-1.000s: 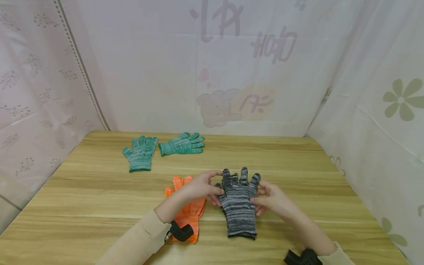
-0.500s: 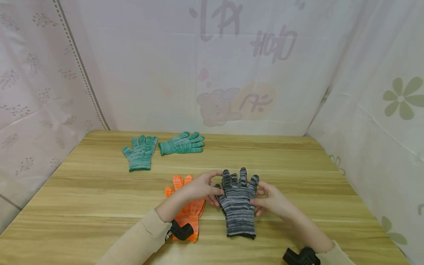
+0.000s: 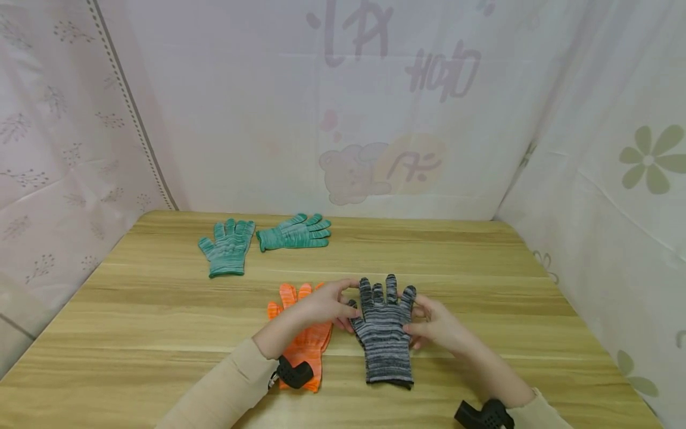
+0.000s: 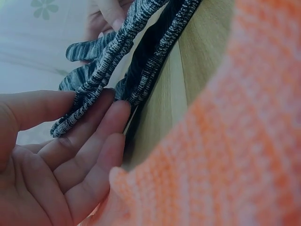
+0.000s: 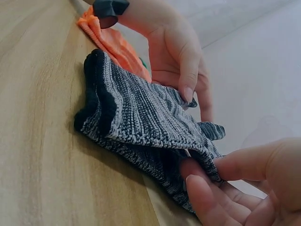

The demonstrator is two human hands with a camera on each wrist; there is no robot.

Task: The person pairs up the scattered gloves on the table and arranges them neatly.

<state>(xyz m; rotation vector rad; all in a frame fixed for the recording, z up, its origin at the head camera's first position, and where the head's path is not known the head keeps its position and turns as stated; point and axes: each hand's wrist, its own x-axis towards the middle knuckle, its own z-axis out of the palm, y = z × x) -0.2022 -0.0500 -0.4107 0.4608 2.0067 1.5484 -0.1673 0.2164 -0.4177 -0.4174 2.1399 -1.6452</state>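
A black-and-grey striped knit glove [image 3: 387,342] lies palm-down in front of me, its fingers pointing away and its cuff toward me. My left hand [image 3: 329,304] pinches its left edge by the thumb. On the opposite side my right hand [image 3: 436,325] pinches the other edge. In the right wrist view, this upper glove [image 5: 146,110] is lifted off a second matching glove [image 5: 136,165] that lies beneath it on the wood. Fingertips of my right hand [image 5: 244,188] reach into the gap between the two layers.
Orange gloves [image 3: 308,351] lie under my left forearm, partly hidden. Toward the back left are two green gloves, one upright [image 3: 229,250] and one sideways [image 3: 295,233]. The wooden table [image 3: 482,262] is enclosed by printed curtains [image 3: 257,107].
The striped glove's fingers have shifted slightly left and toward me, with the right hand moving a little left along with it. The left hand keeps its hold nearly in place.
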